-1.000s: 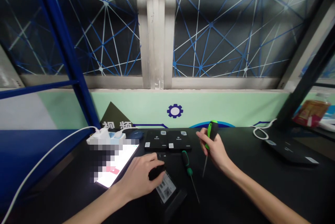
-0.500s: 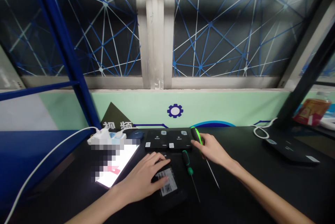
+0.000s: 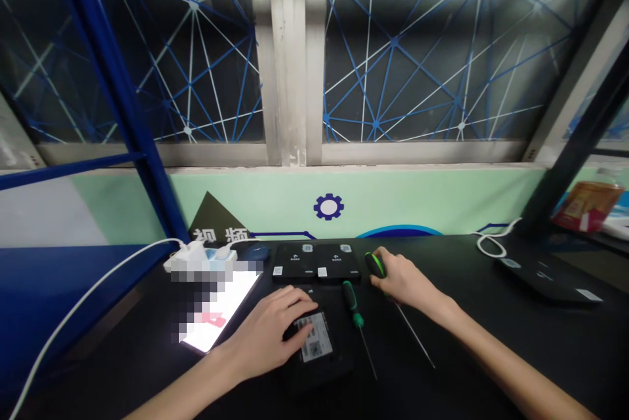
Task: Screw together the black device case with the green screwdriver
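My left hand [image 3: 271, 331] lies flat with fingers spread on a small black box [image 3: 319, 354] that carries a white barcode label [image 3: 314, 336]. My right hand [image 3: 403, 281] is closed round the green and black handle of a long screwdriver [image 3: 377, 265], whose thin shaft slants down to the right and rests low over the table. A second screwdriver [image 3: 354, 314] with a green and black handle lies loose on the black table [image 3: 472, 354] between my hands.
Two black boxes [image 3: 315, 261] sit side by side behind the hands. A lit tablet [image 3: 216, 308], a white power strip [image 3: 194, 255] with cables and a dark mouse [image 3: 255, 252] lie at the left. A black device [image 3: 545, 276] and white cord [image 3: 491, 243] lie at the right.
My right hand has lowered the screwdriver from upright to lying nearly flat on the table. My left hand has laid the small black box flat with its label up.
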Demonstrator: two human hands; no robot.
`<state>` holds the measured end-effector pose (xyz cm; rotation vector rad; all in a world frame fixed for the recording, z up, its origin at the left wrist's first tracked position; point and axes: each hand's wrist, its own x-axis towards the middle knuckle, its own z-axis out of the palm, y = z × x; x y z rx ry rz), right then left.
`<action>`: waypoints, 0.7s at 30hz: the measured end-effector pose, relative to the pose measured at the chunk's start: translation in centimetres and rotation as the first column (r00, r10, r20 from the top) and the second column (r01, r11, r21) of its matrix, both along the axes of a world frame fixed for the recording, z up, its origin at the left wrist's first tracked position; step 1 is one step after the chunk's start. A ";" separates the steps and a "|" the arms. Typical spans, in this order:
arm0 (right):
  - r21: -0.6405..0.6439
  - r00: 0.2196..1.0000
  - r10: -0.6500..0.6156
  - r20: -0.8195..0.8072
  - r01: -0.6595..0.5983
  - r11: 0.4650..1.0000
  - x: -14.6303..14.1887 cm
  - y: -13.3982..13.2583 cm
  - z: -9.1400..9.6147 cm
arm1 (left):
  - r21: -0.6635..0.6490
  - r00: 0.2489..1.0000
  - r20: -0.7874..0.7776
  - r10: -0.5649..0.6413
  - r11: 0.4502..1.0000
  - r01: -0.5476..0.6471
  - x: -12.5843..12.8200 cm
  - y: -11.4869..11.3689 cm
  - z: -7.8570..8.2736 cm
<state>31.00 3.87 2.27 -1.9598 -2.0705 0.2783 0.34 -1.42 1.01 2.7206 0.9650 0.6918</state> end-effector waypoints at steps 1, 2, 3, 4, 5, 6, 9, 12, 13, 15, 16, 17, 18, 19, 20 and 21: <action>0.001 1.000 0.003 0.004 -0.003 1.000 0.0 0.0 -0.1 | -0.006 1.000 -0.005 -0.003 1.000 0.003 0.0 0.0 0.1; -0.003 1.000 0.005 0.009 -0.004 1.000 0.0 0.0 -0.2 | -0.010 1.000 -0.007 -0.004 1.000 0.004 0.1 0.0 0.1; -0.009 1.000 0.004 0.016 -0.004 1.000 0.0 0.1 -0.3 | -0.012 1.000 -0.005 -0.005 1.000 0.005 0.1 -0.1 0.1; -0.018 1.000 -0.002 0.025 0.002 1.000 0.0 0.1 -0.4 | -0.012 1.000 -0.002 -0.005 1.000 0.005 0.1 0.0 0.0; -0.025 0.999 -0.010 0.036 0.011 1.000 -0.1 0.1 -0.5 | -0.012 1.000 0.000 -0.005 1.000 0.005 0.1 0.0 -0.1; -0.029 0.998 -0.020 0.053 0.021 0.999 -0.2 0.0 -0.5 | -0.013 1.000 0.004 -0.006 1.000 0.006 0.1 0.0 -0.2; -0.023 0.994 -0.030 0.105 0.033 0.999 -0.5 -0.3 -0.4 | -0.012 1.000 0.021 -0.014 1.000 0.014 0.1 0.1 -0.3; -0.034 0.991 -0.009 0.134 0.014 0.999 -0.8 -0.6 -0.2 | -0.007 0.999 0.027 -0.017 1.000 0.017 0.1 0.1 -0.3; -0.036 0.990 -0.002 0.143 0.007 0.999 -0.9 -0.7 -0.2 | -0.007 1.000 0.025 -0.015 1.000 0.016 0.1 0.1 -0.3; -0.034 0.987 0.003 0.163 0.003 0.999 -1.0 -0.7 -0.3 | -0.008 1.000 0.021 -0.012 1.000 0.013 0.1 0.1 -0.3; -0.026 0.985 0.001 0.174 0.004 1.000 -1.0 -0.6 -0.3 | -0.009 1.000 0.021 -0.012 1.000 0.013 0.1 0.0 -0.3; -0.018 0.983 -0.003 0.184 0.006 1.000 -1.0 -0.6 -0.4 | -0.008 1.000 0.021 -0.014 1.000 0.014 0.1 0.0 -0.3; -0.011 0.982 -0.004 0.191 0.006 1.000 -1.0 -0.5 -0.4 | -0.007 1.000 0.021 -0.015 1.000 0.016 0.1 0.0 -0.3; -0.006 0.981 -0.002 0.196 0.003 1.000 -1.0 -0.5 -0.4 | -0.006 1.000 0.022 -0.017 1.000 0.017 0.1 0.0 -0.2; -0.002 0.980 0.004 0.200 -0.003 1.000 -1.0 -0.5 -0.5 | -0.006 1.000 0.021 -0.016 1.000 0.017 0.1 -0.1 -0.2; -0.002 0.979 0.011 0.202 -0.011 1.000 -1.0 -0.5 -0.4 | -0.007 1.000 0.020 -0.016 1.000 0.016 0.1 -0.1 -0.2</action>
